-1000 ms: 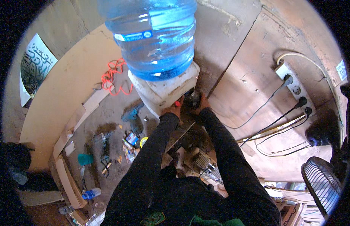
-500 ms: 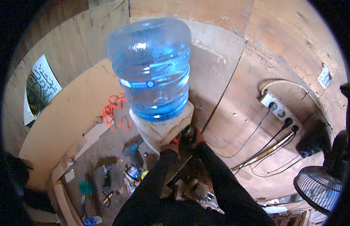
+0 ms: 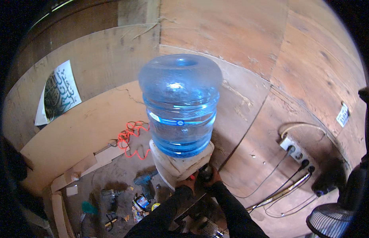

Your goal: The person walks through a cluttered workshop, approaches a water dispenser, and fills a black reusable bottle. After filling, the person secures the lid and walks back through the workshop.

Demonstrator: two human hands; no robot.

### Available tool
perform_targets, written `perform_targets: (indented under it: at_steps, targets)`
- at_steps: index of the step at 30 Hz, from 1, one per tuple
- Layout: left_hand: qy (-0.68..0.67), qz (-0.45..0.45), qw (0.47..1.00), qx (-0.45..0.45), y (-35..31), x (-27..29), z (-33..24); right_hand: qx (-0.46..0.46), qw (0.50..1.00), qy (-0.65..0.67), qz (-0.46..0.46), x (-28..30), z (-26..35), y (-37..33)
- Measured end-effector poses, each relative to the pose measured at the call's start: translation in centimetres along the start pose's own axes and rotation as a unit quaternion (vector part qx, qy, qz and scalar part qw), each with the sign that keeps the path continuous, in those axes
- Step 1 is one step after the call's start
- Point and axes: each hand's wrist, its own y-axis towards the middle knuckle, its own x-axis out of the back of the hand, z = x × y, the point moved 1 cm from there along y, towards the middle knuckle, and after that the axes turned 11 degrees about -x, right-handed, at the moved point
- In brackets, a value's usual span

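Observation:
A large blue water jug (image 3: 180,115) sits upside down on a dirty white water dispenser (image 3: 168,168). At the dispenser's front, my left hand (image 3: 186,184) has its fingers closed at a small red tap (image 3: 193,177), partly hidden by the dispenser's edge. Just right of it, my right hand (image 3: 212,179) wraps round a dark, shiny cup (image 3: 206,173) held near the tap. The cup's contents cannot be made out.
A coiled orange hose (image 3: 131,137) lies behind the dispenser on the left. A teal cordless drill (image 3: 145,183) and other tools are on the left surface. At right, a power strip (image 3: 297,152) with plugged cables is on the wooden wall, above a black fan (image 3: 329,220).
The view has tilted up, so the jug, dispenser and both hands appear lower and further right. Both hands keep their places at the dispenser's front.

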Motion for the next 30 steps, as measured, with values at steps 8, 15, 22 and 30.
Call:
perform_targets:
  at_steps: [8, 15, 22, 30]
  targets:
    - [-0.115, 0.162, 0.98, 0.008, -0.3, 2.5, -0.5, -0.062, 0.998, 0.024, 0.003, 1.4, 4.0, -1.6]
    - [-0.083, 0.152, 0.984, 0.032, 0.4, 1.9, -1.1, -0.069, 0.997, 0.034, 0.023, -0.1, -0.4, 0.1]
    - [-0.013, 0.142, 0.989, -0.042, 0.2, 2.1, 0.4, -0.011, 1.0, -0.004, 0.007, -2.4, -4.7, 2.2]
    - [-0.173, 0.138, 0.974, -0.056, -1.2, 5.5, 1.5, -0.096, 0.994, -0.058, -0.017, -1.5, -0.9, 0.0]
